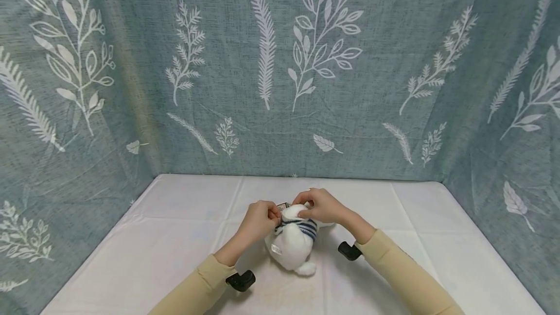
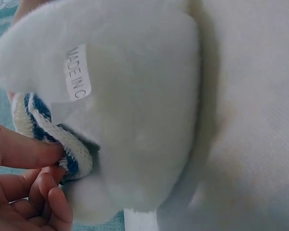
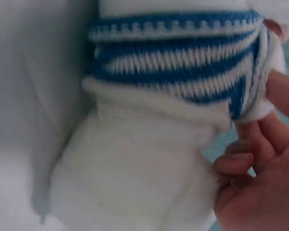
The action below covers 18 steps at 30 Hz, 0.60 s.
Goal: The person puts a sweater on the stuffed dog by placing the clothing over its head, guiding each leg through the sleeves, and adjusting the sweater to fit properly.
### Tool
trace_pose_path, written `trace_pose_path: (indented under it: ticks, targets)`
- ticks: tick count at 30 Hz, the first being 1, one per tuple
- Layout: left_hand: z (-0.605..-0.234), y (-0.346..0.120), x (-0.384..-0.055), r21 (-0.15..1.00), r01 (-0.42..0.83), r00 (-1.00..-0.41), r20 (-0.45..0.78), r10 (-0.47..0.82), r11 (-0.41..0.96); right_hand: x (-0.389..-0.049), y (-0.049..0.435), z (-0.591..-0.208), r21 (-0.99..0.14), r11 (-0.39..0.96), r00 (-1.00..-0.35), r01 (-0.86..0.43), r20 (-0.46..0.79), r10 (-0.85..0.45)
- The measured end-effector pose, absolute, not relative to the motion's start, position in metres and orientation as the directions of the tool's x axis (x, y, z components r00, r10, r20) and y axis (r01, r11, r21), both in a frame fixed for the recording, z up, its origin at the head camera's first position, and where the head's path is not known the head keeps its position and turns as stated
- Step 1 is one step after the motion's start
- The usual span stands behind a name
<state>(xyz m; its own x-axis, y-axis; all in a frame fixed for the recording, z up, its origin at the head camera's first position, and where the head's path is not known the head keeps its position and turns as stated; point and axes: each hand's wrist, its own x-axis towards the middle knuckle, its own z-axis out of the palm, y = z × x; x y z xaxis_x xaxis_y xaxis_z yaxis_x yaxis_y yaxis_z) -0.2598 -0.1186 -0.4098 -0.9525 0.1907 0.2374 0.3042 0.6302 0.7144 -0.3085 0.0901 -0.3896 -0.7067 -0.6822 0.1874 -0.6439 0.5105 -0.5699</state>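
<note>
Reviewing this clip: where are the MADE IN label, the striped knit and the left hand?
MADE IN label (image 2: 78, 73): left wrist view, middle of its printed face.
Striped knit (image 3: 173, 62): right wrist view, its blue-and-white stripes.
Left hand (image 1: 258, 219): head view, back of the hand.

The plush toy (image 1: 286, 244) lies on the table (image 1: 183, 237), with the curtain (image 1: 280, 145) behind the table and along both its sides. The knitted garment (image 1: 308, 228) sits around the toy, beyond the label (image 1: 276, 249) on the toy's near part. The left hand (image 1: 258, 220) is at the garment's left, the right hand (image 1: 321, 206) at its right, with a printed tag (image 1: 282, 206) between them, behind the toy's near part.
</note>
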Motion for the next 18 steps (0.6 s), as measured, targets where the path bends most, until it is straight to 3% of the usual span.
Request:
trace_pose_path:
  ticks: [9,18]
  targets:
    - [-0.421,-0.123,-0.26,0.681,0.324,-0.945,0.263,0.194,0.657,-0.302,0.088,-0.4,-0.726,0.443,-0.787,-0.527,0.219,-0.577]
    - [-0.43,-0.124,-0.256,0.739,0.3,-0.953,0.264,0.151,0.603,-0.301,0.089,-0.397,-0.789,0.351,-0.775,-0.504,0.234,-0.587]
